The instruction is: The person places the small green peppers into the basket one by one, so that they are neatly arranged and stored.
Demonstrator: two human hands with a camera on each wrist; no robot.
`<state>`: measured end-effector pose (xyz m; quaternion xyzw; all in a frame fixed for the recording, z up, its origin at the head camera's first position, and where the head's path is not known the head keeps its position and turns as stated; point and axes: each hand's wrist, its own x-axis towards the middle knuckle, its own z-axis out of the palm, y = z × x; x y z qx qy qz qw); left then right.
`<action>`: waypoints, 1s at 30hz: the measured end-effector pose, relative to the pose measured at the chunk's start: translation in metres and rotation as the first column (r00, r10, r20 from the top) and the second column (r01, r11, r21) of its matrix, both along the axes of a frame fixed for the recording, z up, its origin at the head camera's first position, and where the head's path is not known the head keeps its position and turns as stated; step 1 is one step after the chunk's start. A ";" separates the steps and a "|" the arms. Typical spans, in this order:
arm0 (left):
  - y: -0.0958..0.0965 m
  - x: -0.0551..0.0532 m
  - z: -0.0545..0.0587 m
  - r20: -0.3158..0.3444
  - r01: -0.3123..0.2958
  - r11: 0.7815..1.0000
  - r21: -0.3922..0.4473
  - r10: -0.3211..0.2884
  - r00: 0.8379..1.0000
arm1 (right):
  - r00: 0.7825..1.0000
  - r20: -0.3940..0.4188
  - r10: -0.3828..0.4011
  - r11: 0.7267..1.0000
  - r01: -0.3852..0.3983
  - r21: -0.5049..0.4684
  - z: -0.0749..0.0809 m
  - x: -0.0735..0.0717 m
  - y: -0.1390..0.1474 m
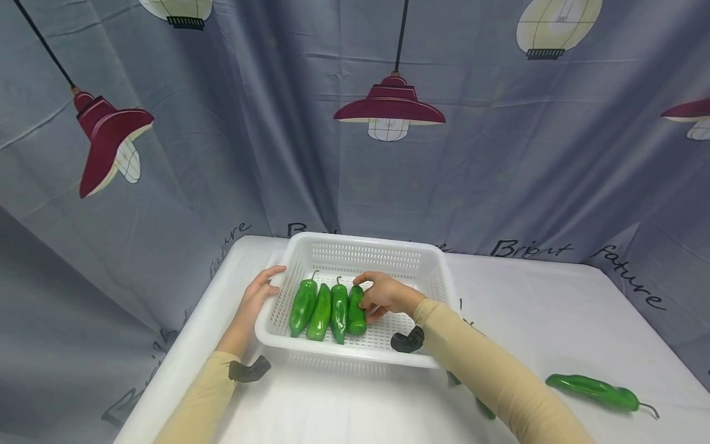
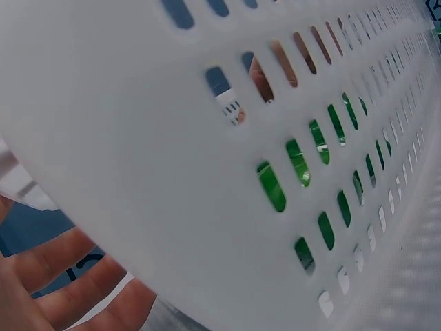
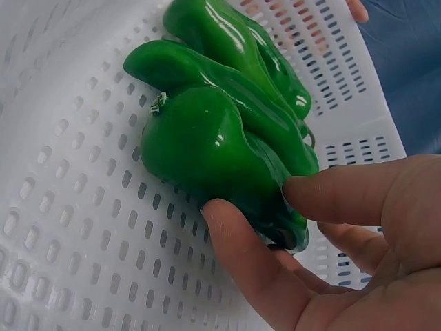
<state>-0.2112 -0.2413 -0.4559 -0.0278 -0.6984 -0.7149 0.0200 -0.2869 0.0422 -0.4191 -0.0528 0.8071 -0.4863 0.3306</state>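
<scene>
Several glossy green peppers (image 1: 303, 306) lie side by side in a white perforated plastic basket (image 1: 355, 356). My right hand (image 1: 388, 294) reaches inside and pinches the rightmost pepper (image 1: 356, 314). In the right wrist view, the thumb and a finger touch this pepper (image 3: 196, 141) near one end, and its short cut stem faces away from the hand. At the basket's left side, my left hand (image 1: 259, 296) touches the rim with extended fingers. The left wrist view shows those fingers (image 2: 52, 258) by the outer wall, with green visible through its slots.
Another green pepper (image 1: 596, 391) lies on the white table (image 1: 532, 308) at right. Pieces of green pepper (image 1: 485, 409) show beside the right forearm, which hides the rest. A grey printed curtain (image 1: 288, 154) hangs behind the table. Each wrist bears a dark piece (image 1: 407, 340).
</scene>
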 end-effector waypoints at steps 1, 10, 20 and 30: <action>0.000 0.000 0.000 0.000 -0.001 1.000 0.004 0.001 1.000 | 1.000 -0.001 0.002 1.000 -0.002 0.000 0.000 0.000 0.000; 0.000 0.001 0.001 0.003 0.004 1.000 0.005 -0.004 1.000 | 1.000 -0.002 0.005 1.000 -0.005 0.003 0.001 0.001 0.000; 0.002 0.003 0.001 0.003 0.015 1.000 -0.016 -0.015 1.000 | 0.999 -0.039 0.000 0.998 0.002 0.063 0.003 0.000 0.005; 0.000 0.005 0.004 -0.002 0.008 1.000 0.001 -0.008 1.000 | 0.993 -0.113 0.025 0.998 -0.019 0.053 0.042 0.000 0.036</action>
